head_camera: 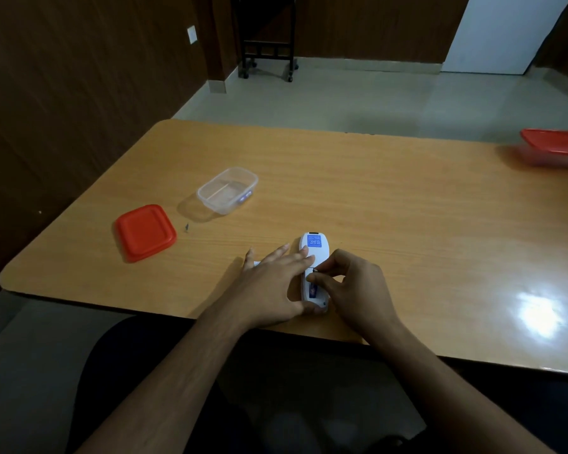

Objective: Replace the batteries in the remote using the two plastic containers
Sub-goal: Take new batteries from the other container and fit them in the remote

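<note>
Right now the white plastic remote lies face down on the wooden table, near the edge by the person, with its back cover off and the battery slot open. The left hand lies flat with fingers spread, pressing the remote down so it cannot slide. The right hand has its fingertips pressed together, pinching a small battery at the slot (it looks blue and dark, but it is mostly hidden).

The remote looks light and hard, and probably smooth, so it could slip on the shiny table; holding it by its long sides seems best. The battery is tiny, hard and round, so it may roll away. Pinching it at one end, near the spring, should lift it out.

Far off to the left of the left hand sits a clear plastic box with something small inside, and its flat red lid lies just beside it. Far to the right of the right hand is a second box with a red lid, closed and blurry.
</note>
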